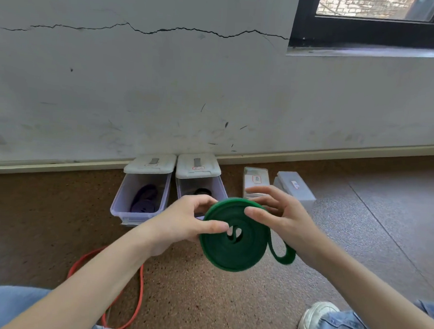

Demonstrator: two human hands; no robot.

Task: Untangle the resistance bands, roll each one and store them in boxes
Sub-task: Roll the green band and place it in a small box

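A green resistance band (241,251) is wound into a flat coil in front of me, with a short loose loop hanging off its right side. My left hand (187,223) pinches the coil near its centre, thumb on the face and fingers behind. My right hand (281,213) holds the coil's upper right rim, thumb on the face. Behind them stand two open clear boxes: the left box (123,202) holds a rolled purple band (145,199), the right box (221,187) holds a dark band (202,191). A red band (141,286) lies loose on the floor under my left arm.
Two closed clear boxes (256,180) (297,187) lie on the floor to the right of the open ones, near the wall's skirting. My knees in jeans and a white shoe (315,323) are at the bottom edge. Brown speckled floor surrounds everything.
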